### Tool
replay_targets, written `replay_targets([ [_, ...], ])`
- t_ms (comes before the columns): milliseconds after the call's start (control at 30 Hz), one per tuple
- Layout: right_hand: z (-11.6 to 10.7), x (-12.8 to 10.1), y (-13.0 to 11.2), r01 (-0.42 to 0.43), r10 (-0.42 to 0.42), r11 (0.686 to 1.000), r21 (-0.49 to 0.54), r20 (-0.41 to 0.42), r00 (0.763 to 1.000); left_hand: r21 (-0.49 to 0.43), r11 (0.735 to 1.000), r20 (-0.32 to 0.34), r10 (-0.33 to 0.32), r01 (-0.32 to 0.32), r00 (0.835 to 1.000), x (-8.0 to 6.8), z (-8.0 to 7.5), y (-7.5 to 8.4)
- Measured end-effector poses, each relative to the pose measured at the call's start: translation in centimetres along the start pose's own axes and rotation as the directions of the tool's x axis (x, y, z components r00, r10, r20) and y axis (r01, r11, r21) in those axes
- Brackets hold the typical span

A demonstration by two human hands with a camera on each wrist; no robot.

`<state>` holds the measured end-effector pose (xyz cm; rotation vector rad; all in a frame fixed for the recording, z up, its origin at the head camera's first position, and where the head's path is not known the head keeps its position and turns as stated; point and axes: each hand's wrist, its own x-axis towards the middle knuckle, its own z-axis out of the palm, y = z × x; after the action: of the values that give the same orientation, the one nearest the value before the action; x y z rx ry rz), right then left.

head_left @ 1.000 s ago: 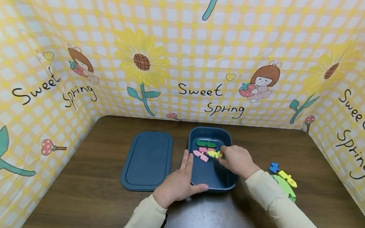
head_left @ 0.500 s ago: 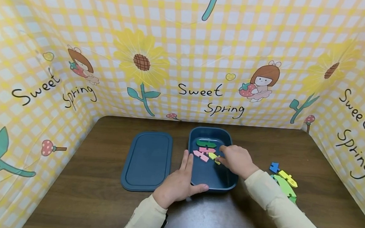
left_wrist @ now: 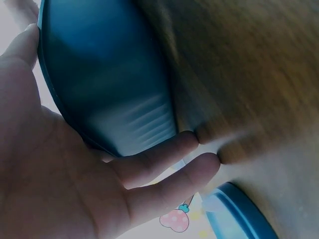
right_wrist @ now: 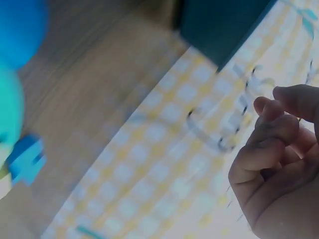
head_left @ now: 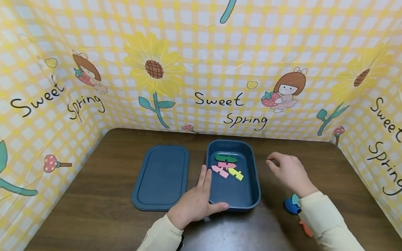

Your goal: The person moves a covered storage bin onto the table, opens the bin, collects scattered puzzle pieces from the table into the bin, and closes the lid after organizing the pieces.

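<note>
Dark-blue rectangular plastic box with rounded corners (head_left: 233, 194) stood in the head view on the brown wood-grain table (head_left: 93, 210), its long axis running away from the person, a slim green piece (head_left: 225, 158) lying crosswise inside above a pink arrow-shaped piece (head_left: 227, 165) that pointed right, while the left hand (head_left: 195, 202) was spread at its left side and the right hand (head_left: 290, 172) hung to its right. Left wrist view added the box's outer wall, thumb at the rim, two fingers straight. Right wrist view showed curled fingers pressed together and a bright-blue notched piece (right_wrist: 27, 158) unseen from the head.
</note>
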<state>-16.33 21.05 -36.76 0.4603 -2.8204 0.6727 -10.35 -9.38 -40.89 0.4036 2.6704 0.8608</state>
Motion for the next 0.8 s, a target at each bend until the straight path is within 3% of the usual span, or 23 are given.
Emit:
replay_targets([
  [300,-2.2,-4.1,6.3,-0.112,0.112,0.994,-0.007,0.126,0.986,0.001,1.0,0.003,0.006,-0.006,1.0,0.0,0.3,-0.1],
  [600,-4.0,-7.6,10.8,-0.227,0.246,0.969,-0.1,0.262,0.933,0.018,1.0,-0.006,0.003,-0.003,1.0,0.2,0.3,0.1],
  [800,-3.9,-9.0,12.8,-0.27,0.3,0.953,-0.137,0.294,0.908,0.022,1.0,-0.01,0.001,-0.001,1.0,0.2,0.3,0.0],
])
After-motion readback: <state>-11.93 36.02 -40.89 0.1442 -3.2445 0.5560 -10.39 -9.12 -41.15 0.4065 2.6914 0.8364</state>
